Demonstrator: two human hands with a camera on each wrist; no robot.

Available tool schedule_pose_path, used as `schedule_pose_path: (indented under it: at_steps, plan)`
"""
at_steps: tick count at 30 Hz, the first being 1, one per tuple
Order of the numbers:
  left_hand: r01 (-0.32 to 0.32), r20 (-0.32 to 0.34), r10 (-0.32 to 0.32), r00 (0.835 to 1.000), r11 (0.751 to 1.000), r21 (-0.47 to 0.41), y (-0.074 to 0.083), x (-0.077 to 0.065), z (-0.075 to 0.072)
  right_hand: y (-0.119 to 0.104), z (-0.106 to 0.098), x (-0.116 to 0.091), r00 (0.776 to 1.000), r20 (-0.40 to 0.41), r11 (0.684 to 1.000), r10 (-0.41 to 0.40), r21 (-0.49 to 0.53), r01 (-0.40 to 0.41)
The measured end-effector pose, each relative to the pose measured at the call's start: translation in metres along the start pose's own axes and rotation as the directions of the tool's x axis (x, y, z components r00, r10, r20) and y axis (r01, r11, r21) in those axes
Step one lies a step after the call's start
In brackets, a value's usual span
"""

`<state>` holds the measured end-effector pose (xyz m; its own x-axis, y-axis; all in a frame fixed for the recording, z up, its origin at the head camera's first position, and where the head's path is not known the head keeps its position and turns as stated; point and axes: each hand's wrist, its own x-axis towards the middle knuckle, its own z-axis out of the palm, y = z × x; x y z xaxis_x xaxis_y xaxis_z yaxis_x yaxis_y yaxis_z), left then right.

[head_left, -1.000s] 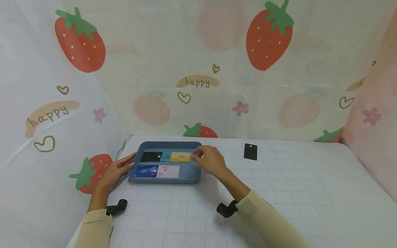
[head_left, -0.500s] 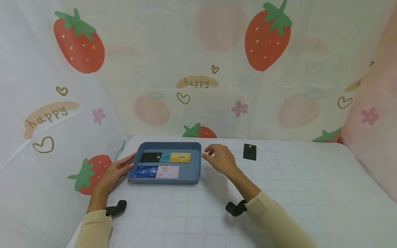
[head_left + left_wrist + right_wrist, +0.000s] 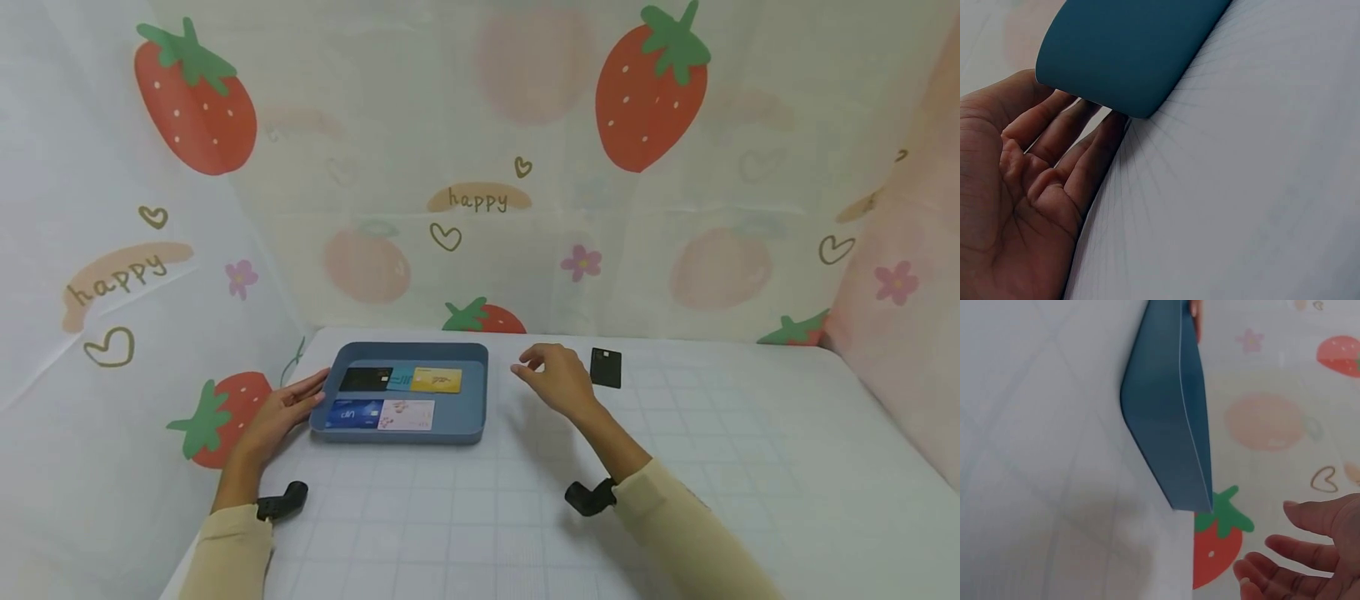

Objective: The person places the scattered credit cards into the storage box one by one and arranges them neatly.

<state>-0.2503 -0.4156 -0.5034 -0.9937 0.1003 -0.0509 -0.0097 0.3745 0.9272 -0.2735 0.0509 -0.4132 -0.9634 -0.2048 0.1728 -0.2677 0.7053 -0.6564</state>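
A blue tray (image 3: 461, 421) lies at the back left of the table. In its rear row are a black card (image 3: 365, 380), a light blue card (image 3: 401, 380) partly covered, and a yellow card (image 3: 437, 381). The front row has a dark blue VIP card (image 3: 354, 414) beside a pale pink patterned card (image 3: 406, 415). My left hand (image 3: 273, 421) rests against the tray's left end, fingers extended; the left wrist view shows the fingers at the tray wall (image 3: 1122, 56). My right hand (image 3: 558, 379), holding nothing, hovers between the tray and another black card (image 3: 606, 367), fingers loosely bent.
The white tabletop (image 3: 450, 517) has a faint grid. A strawberry-print cloth (image 3: 480, 275) hangs behind and along both sides, close to the table's back edge. Each wrist wears a black camera (image 3: 283, 502).
My right hand has moved rightward, away from the yellow card and over the tray's right rim, towards the loose black card. The left hand, the tray and the cards have stayed put.
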Motion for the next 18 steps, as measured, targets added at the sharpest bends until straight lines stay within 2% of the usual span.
schedule_pose_path:
  at_steps: [18]
  plan:
    - [0.005,0.006,-0.004,1.0,1.0,-0.007,0.008,-0.005,0.002,0.035,-0.022,0.002,0.999,-0.029,0.999,0.024,-0.028,-0.025]
